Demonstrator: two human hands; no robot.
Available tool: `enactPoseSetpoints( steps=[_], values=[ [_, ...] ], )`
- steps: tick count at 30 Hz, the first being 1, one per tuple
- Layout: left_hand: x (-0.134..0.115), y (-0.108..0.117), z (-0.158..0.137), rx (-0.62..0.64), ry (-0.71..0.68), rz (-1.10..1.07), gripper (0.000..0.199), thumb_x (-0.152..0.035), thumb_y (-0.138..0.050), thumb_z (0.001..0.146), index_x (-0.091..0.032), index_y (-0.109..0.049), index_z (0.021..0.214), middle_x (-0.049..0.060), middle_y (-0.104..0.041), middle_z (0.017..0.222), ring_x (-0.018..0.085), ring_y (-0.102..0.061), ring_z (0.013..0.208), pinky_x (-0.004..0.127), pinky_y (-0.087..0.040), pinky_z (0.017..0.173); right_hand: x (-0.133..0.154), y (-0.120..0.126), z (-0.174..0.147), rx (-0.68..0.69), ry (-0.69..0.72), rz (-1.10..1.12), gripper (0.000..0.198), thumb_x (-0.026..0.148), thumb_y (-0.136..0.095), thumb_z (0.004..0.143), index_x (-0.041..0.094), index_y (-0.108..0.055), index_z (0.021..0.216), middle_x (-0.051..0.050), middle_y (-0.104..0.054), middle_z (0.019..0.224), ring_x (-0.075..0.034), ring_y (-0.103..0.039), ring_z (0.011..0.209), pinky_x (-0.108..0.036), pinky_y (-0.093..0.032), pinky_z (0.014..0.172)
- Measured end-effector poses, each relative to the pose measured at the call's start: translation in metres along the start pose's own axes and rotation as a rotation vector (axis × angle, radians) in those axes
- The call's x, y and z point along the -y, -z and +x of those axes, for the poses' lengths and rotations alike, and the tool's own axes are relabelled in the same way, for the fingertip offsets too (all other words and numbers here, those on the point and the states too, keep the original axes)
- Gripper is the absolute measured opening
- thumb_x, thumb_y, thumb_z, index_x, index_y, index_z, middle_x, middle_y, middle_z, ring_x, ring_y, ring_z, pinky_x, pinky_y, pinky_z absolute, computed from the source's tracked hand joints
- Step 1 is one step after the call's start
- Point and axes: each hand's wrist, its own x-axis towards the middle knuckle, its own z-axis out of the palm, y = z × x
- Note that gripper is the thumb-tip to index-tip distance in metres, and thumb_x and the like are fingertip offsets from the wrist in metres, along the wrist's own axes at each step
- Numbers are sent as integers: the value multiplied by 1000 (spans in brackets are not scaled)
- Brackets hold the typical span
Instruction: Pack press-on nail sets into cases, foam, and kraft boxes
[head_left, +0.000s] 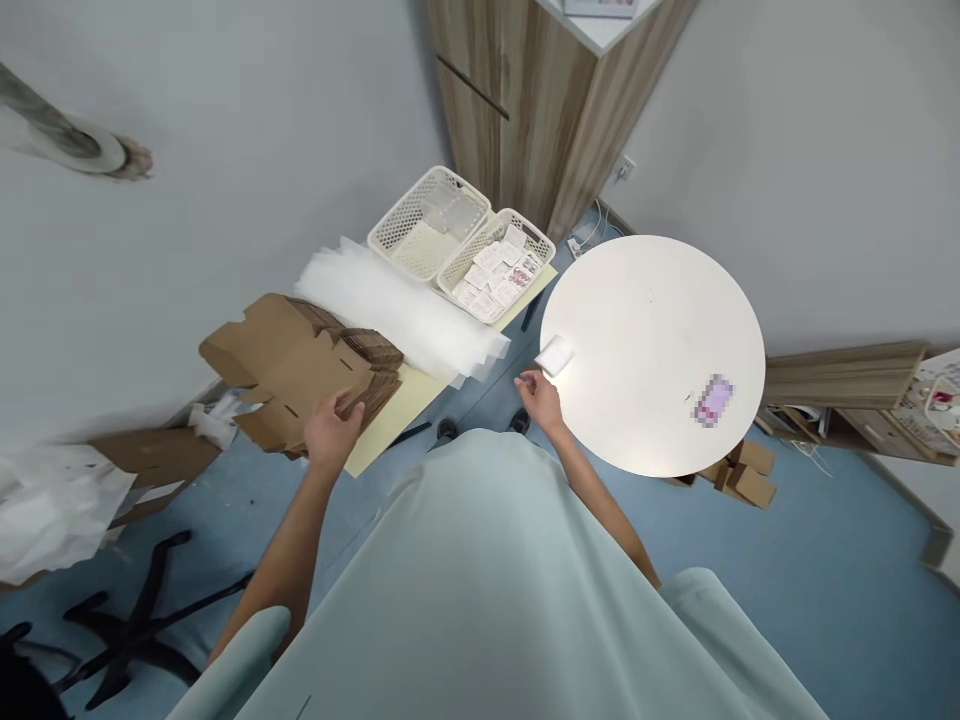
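My left hand (332,432) rests at the near edge of a stack of flat brown cardboard box blanks (300,375), its thumb and forefinger apart over the top sheet. Between the round table's left rim and my body, my right hand (541,402) hangs with fingers loosely bent and nothing visible in them. Just beyond its fingertips lies a small white packet (555,355) on the white round table (645,310). Beside the cardboard is a pile of translucent white plastic bags or sheets (397,310).
Two white plastic baskets stand behind the sheets: one (409,250) with some clear pieces, the other (448,280) with printed cards or packets. A pixelated purple item (714,400) lies on the round table. A wooden cabinet (517,100), chair base (135,630) and floor boxes (750,475) surround me.
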Motion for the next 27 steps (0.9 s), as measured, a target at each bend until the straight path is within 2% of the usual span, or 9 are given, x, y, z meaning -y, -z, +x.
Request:
enactPoseSetpoints(
  steps=[4,8,14,17,21,24,27],
  values=[
    [49,18,22,146,-93,139,49,-49,-68,91,-18,-76,128,21,-75,144,44,-69,138,58,-56,119,47,-38,-9,77,81,-105,29,40,-61,112,22,-71,133,-7,-84,114,-23,-79,100,-32,-58,92],
    [70,22,35,224,-169,150,42,-43,-66,91,-20,-78,124,19,-78,139,42,-71,134,52,-57,118,93,-83,-20,154,138,-211,30,37,-61,113,23,-70,138,-7,-85,119,-23,-80,100,-32,-57,93],
    [83,30,54,339,-185,63,41,-47,-70,92,-21,-81,122,16,-80,138,39,-76,126,46,-59,111,149,-147,-40,287,257,-366,35,34,-58,117,22,-68,148,-8,-83,126,-23,-79,106,-32,-56,101],
    [89,31,66,367,-172,45,38,-44,-61,100,-22,-83,120,15,-84,129,38,-78,123,45,-60,107,171,-175,-46,382,343,-487,42,32,-55,117,23,-64,157,-10,-82,130,-26,-79,112,-35,-57,102],
    [90,26,74,321,-210,113,40,-38,-48,105,-23,-84,115,16,-86,120,38,-80,118,46,-60,104,192,-207,-46,477,414,-663,54,33,-54,116,25,-53,169,-14,-80,137,-32,-78,122,-39,-60,100],
    [86,22,72,316,-239,127,35,-36,-53,102,-22,-83,116,17,-86,119,38,-80,116,46,-60,103,200,-226,-42,511,407,-778,58,33,-56,115,26,-48,172,-16,-79,142,-34,-78,127,-41,-62,100],
    [81,22,66,321,-241,122,34,-33,-54,102,-20,-82,117,20,-85,121,39,-80,116,48,-60,102,200,-241,-39,526,332,-838,52,29,-60,113,27,-57,165,-16,-81,138,-34,-79,127,-42,-63,99]
  ],
)
